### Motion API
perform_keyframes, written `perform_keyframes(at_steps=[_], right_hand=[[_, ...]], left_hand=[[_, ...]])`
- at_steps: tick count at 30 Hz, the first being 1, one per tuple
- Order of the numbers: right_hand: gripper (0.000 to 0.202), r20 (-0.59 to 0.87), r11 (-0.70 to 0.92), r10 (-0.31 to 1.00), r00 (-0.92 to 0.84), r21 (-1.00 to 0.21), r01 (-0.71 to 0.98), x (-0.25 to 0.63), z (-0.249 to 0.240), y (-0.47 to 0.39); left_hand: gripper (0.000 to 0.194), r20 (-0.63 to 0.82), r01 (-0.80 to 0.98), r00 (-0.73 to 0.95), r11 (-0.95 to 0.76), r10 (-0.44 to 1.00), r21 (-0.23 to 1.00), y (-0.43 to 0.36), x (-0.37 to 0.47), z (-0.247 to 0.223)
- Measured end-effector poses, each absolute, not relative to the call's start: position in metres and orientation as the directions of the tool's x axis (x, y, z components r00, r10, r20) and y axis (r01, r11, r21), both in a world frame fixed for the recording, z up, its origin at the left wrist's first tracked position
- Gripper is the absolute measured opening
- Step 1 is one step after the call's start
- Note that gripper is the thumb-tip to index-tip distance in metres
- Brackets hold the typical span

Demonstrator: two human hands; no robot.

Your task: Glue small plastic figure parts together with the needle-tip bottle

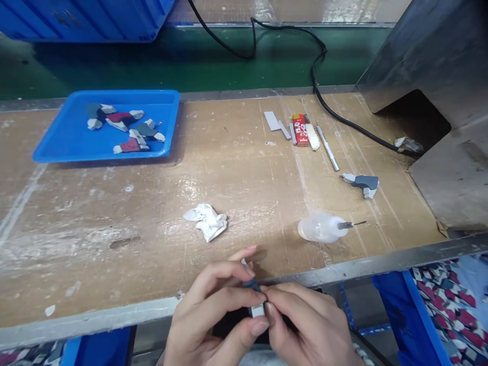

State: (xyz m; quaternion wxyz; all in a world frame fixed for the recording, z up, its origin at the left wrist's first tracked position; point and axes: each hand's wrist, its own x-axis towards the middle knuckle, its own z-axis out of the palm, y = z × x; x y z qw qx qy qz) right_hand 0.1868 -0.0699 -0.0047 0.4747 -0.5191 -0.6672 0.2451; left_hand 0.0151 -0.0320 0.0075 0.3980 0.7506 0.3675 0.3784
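Scuffed wooden workbench is carrying a blue tray, a crumpled tissue and a squeeze bottle. At its near edge, left hand and right hand are pinching together on a small grey-and-white piece, seemingly rubber.

Single head-worn view, looking forward and down over near edge of workbench. Both hands close at bottom of frame, left hand and right hand almost under lens. Blue tray farther off, upper left; metal machine housing upper right. Green belt beyond bench.
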Motion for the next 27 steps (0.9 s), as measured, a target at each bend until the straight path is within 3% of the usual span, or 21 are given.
perform_keyframes(at_steps=[5, 14, 20, 24, 27], right_hand=[[0.021, 0.338, 0.351, 0.931, -0.138, -0.723, 0.595, 0.192, 0.0, -0.064], [0.018, 0.11, 0.172, 0.983, -0.145, -0.818, 0.549, 0.192, -0.002, -0.058], [0.02, 0.093, 0.116, 0.993, -0.07, -0.829, 0.548, 0.182, -0.002, -0.061], [0.019, 0.059, 0.105, 0.992, -0.107, -0.862, 0.496, 0.186, 0.0, -0.059], [0.02, -0.077, -0.019, 0.988, -0.131, -0.918, 0.396, 0.192, 0.009, -0.053]], left_hand=[[0.013, 0.194, 0.361, 0.562, -0.45, 0.804, 0.817, -0.028, 0.015, 0.008], [0.019, 0.364, 0.537, 0.526, -0.632, 0.769, 0.558, -0.03, 0.024, 0.006], [0.022, 0.478, 0.474, 0.454, -0.658, 0.752, 0.585, -0.033, 0.027, -0.009], [0.024, 0.457, 0.427, 0.468, -0.647, 0.756, 0.632, -0.03, 0.026, -0.007], [0.02, 0.372, 0.408, 0.529, -0.613, 0.763, 0.677, -0.027, 0.023, 0.003]])
